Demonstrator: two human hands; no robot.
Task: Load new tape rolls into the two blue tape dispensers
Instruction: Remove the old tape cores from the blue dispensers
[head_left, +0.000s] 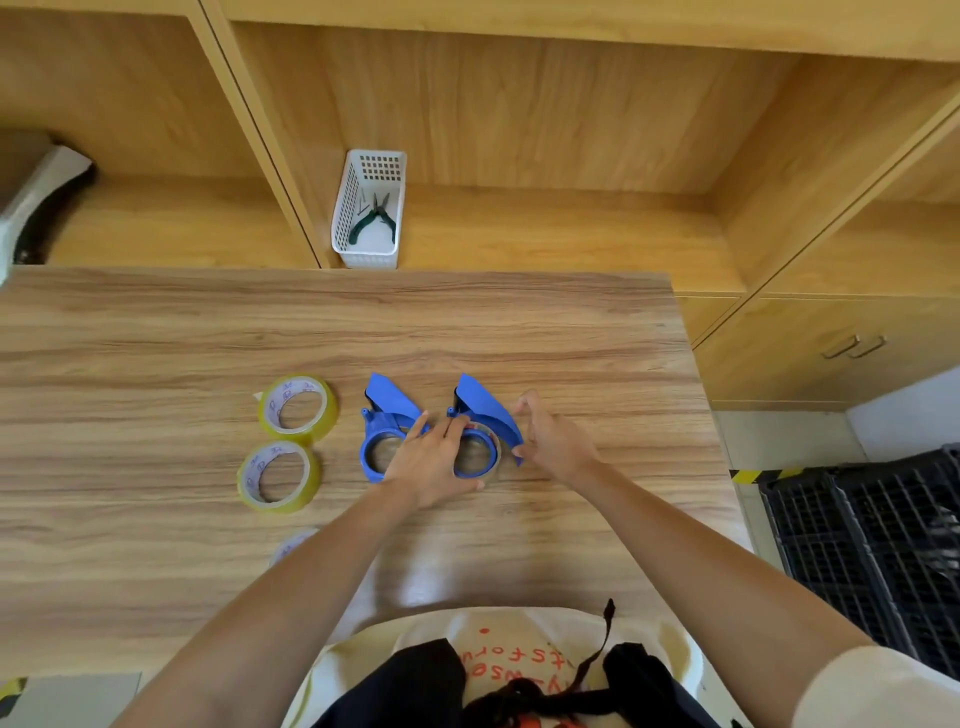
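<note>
Wooden table (156, 338) bears two blue dispensers side by side. Left hand (434, 462) lies flat across left dispenser (382, 431) and right dispenser (480, 421), fingers spread. Right hand (553, 439) hovers loosely open beside the latter. Two yellow tape rolls (297, 410) lie left, apart.

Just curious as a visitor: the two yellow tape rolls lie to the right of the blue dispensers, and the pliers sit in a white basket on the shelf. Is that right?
Not quite. In the head view the two yellow rolls lie to the left of the blue dispensers, not the right. The rest holds: the pliers sit in the white basket on the shelf.
</note>
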